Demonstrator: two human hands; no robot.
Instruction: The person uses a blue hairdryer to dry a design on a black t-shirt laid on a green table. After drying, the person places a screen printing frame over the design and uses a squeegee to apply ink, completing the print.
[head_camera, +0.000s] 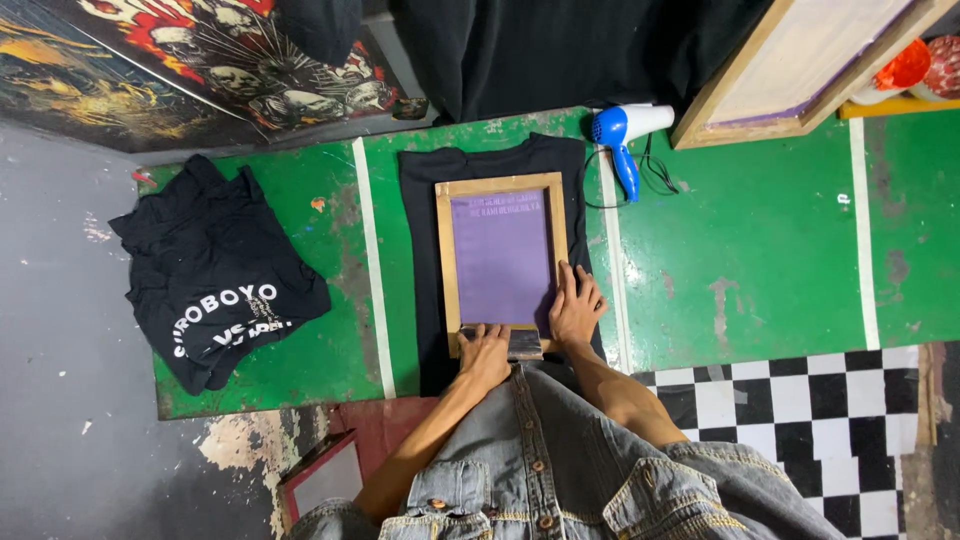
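While the left hand (485, 352) gripped a grey squeegee (518, 343) closed-fisted at the wooden-framed purple screen's (503, 257) near edge, the right hand (576, 305) pressed flat beside it, holding nothing, black T-shirt (420, 240) underneath.

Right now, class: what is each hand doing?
Left hand: closed on the squeegee at the screen frame's near edge.
Right hand: open, flat on the frame's right side.

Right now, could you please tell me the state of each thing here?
Screen frame: flat on the shirt.
Black shirt: spread under the frame.
Squeegee: under left hand.
Right hand: pressing the frame.
Hair dryer: lying unused.
Folded shirts: piled aside.
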